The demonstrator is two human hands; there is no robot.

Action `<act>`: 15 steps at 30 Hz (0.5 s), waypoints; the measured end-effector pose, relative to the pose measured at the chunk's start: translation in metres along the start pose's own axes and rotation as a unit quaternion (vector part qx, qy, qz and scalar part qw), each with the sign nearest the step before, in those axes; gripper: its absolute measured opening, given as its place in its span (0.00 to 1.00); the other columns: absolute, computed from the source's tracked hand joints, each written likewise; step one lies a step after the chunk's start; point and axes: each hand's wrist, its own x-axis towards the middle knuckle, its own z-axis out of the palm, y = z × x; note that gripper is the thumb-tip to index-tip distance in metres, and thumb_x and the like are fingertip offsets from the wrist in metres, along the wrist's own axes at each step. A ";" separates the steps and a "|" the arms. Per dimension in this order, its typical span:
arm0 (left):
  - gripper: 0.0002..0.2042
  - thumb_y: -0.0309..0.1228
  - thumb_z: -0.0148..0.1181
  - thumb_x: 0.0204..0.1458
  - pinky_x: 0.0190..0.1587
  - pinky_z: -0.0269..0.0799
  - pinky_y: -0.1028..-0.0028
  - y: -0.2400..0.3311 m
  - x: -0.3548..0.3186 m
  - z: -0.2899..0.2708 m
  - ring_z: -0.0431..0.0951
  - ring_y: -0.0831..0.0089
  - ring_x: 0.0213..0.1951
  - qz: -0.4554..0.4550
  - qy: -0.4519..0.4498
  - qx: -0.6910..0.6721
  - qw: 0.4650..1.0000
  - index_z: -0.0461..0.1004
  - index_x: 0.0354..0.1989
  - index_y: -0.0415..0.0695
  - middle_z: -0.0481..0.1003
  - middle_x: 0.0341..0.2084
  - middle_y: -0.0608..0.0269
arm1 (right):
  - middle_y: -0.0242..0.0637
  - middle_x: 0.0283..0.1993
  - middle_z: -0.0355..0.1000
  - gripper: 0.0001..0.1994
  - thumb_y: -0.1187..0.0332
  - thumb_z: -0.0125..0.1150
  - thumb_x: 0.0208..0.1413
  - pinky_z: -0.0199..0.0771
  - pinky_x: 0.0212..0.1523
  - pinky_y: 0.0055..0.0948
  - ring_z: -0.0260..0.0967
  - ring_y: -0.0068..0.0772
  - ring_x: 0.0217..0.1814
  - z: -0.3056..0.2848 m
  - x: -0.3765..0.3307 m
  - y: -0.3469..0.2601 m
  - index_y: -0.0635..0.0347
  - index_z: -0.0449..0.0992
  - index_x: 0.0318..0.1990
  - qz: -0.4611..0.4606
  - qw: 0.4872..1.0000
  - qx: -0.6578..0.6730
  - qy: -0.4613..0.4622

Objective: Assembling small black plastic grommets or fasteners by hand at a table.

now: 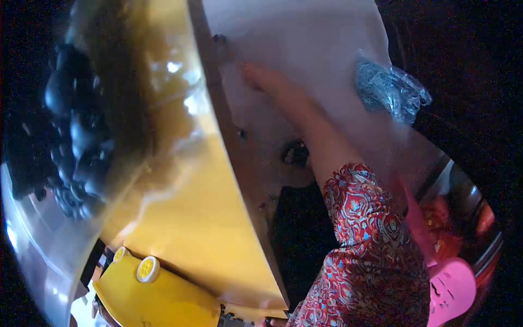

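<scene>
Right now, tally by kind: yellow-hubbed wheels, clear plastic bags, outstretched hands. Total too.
Yellow-hubbed wheels: 2
Clear plastic bag: 1
Outstretched right hand: 1
Total: 4

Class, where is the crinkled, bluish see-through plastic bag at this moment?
In the head view, the bag lies at upper right, across the right edge of the pale surface, to the right of the outstretched right hand.
</scene>
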 end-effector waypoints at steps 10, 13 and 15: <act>0.11 0.34 0.50 0.57 0.35 0.67 0.66 0.002 0.013 -0.006 0.71 0.61 0.30 0.028 0.004 -0.016 0.999 0.69 0.40 0.38 0.71 0.28 0.56 | 0.48 0.32 0.72 0.09 0.73 0.55 0.41 0.69 0.38 0.45 0.69 0.51 0.37 0.020 -0.033 0.017 0.61 0.75 0.33 -0.043 0.998 0.036 0.001; 0.11 0.34 0.51 0.57 0.34 0.67 0.66 0.006 0.015 -0.004 0.71 0.61 0.29 0.020 0.009 -0.032 0.999 0.69 0.39 0.39 0.72 0.27 0.57 | 0.48 0.32 0.72 0.09 0.73 0.55 0.41 0.69 0.37 0.45 0.69 0.51 0.36 0.007 -0.024 0.027 0.61 0.75 0.33 -0.067 0.997 0.030 -0.003; 0.10 0.34 0.51 0.57 0.33 0.68 0.66 0.013 0.020 -0.014 0.71 0.62 0.28 0.008 0.010 -0.048 0.999 0.69 0.39 0.39 0.72 0.27 0.57 | 0.48 0.32 0.72 0.09 0.73 0.55 0.41 0.69 0.37 0.45 0.69 0.51 0.36 -0.012 -0.047 0.045 0.61 0.75 0.32 -0.084 0.996 0.017 -0.010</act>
